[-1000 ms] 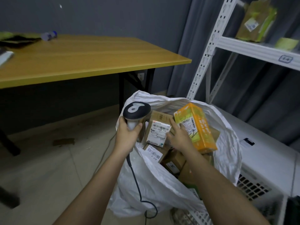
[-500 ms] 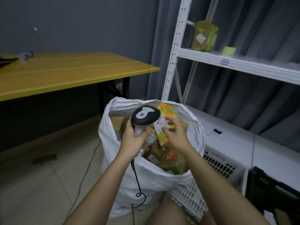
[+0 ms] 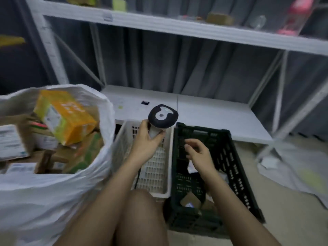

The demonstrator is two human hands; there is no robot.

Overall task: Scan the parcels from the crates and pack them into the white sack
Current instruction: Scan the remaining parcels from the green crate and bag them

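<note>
Black scanner point(image 3: 163, 116) in left hand point(image 3: 147, 141)

The left hand point(image 3: 147, 141) grips the scanner point(image 3: 163, 118) by its handle over the white crate point(image 3: 124, 139), while the right hand point(image 3: 200, 155) hangs with loosely curled fingers, holding nothing, over the black crate point(image 3: 236, 167), where a few parcels point(image 3: 190, 201) lie. At left the white sack point(image 3: 53, 192) stands open and packed with boxes, an orange box point(image 3: 71, 118) tilted on top. A white shelf point(image 3: 177, 27) runs behind.
</note>
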